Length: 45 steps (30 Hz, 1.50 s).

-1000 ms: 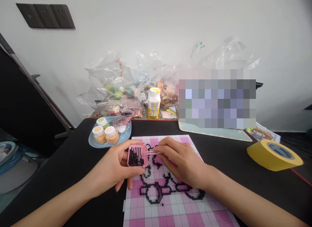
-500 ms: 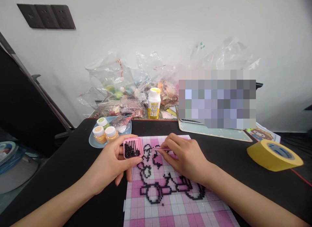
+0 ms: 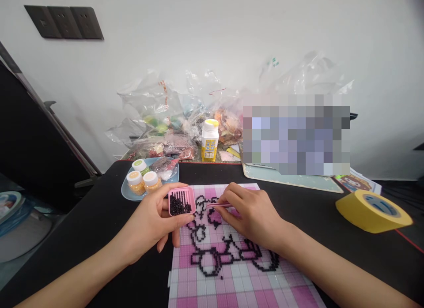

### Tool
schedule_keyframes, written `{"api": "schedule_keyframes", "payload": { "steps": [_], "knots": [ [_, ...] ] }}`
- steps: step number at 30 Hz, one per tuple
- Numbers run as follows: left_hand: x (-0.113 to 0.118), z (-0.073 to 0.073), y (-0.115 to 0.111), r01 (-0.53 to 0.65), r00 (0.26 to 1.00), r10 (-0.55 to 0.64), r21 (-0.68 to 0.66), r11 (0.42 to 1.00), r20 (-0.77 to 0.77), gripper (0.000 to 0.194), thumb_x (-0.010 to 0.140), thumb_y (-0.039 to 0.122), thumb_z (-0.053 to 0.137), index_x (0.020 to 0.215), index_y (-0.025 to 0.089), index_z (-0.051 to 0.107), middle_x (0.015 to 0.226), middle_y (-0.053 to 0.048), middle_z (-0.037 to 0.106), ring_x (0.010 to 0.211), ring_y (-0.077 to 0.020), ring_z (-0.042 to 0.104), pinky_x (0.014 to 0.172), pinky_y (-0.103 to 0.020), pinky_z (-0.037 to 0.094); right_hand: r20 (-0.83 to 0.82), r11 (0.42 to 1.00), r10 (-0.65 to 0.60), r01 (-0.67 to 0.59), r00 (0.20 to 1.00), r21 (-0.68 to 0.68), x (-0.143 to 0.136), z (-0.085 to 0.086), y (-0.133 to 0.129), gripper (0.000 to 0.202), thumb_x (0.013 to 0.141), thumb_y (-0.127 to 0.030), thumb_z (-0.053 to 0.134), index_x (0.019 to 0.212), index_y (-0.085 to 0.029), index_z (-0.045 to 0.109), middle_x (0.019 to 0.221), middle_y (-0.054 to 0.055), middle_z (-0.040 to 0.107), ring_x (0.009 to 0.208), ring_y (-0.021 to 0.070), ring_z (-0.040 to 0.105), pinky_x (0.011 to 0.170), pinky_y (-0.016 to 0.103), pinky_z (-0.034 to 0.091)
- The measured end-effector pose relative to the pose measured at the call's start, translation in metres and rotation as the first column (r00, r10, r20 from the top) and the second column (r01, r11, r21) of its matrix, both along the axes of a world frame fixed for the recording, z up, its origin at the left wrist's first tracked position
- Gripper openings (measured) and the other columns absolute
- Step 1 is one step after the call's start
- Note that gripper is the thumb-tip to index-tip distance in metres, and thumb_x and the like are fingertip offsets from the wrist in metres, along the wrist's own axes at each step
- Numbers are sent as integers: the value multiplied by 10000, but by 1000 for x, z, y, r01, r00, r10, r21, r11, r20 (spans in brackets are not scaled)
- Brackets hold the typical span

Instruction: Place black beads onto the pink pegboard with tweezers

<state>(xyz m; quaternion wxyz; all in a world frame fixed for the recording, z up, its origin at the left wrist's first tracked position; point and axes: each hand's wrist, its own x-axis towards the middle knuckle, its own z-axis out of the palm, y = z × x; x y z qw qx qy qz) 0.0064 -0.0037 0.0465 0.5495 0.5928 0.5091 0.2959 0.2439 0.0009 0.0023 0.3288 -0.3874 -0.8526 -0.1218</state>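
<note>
My left hand (image 3: 150,224) holds a small pink tray (image 3: 189,194) by its edges, with ridges inside and a heap of black beads (image 3: 177,205) in it. Pink tweezers (image 3: 221,205) are pinched in my right hand (image 3: 249,211), their tips over the upper part of the pegboard. Whether a bead sits between the tips is too small to tell. Beneath both hands lies the pegboard (image 3: 245,294), checkered in pink, white and pale blue. Black beads on it form an outline drawing (image 3: 209,275), partly hidden by my right hand.
A blue plate (image 3: 127,194) with several lidded bead jars (image 3: 134,182) and a bag stands at the back left. Behind are a white-and-yellow bottle (image 3: 210,140) and plastic bags (image 3: 149,96). A roll of yellow tape (image 3: 361,213) lies at the right.
My right hand and the tweezers have shifted very slightly downward over the board. The tray in my left hand has barely moved.
</note>
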Motion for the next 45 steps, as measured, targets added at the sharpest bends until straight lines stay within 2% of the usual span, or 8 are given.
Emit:
{"api": "schedule_keyframes", "payload": {
  "steps": [14,24,36,45],
  "knots": [
    [-1,-5,4,13,1000,-12,-13,1000,27,599,792,296,790,1297,192,485,565,82,665,293,-40,452,264,-92,326,6,1000,-3,3,1000,-6,1,-1,0,318,1027,-319,472,804,-172,644,749,10,650,533,112,566,472,248,263],
    [-2,-6,3,11,999,-11,-6,1000,38,598,798,290,792,1299,192,480,576,77,678,267,-17,398,261,-86,277,10,1000,11,-11,1000,-14,2,0,0,313,1027,-311,467,819,-170,653,755,14,651,550,113,576,477,245,279],
    [-1,-2,1,-7,1000,7,-4,1000,5,561,817,278,778,1296,198,498,577,78,677,285,-16,404,286,-88,295,8,1000,6,-6,1000,-10,2,0,0,300,1024,-307,481,822,-170,656,761,10,655,550,116,589,471,255,294],
    [-2,-5,3,14,1000,-14,2,1000,19,554,812,304,779,1280,198,502,586,75,674,280,-25,411,272,-98,295,-8,1000,2,-2,1000,0,2,0,0,302,1025,-317,483,818,-171,648,762,7,659,553,111,604,465,252,286]
  ]
}}
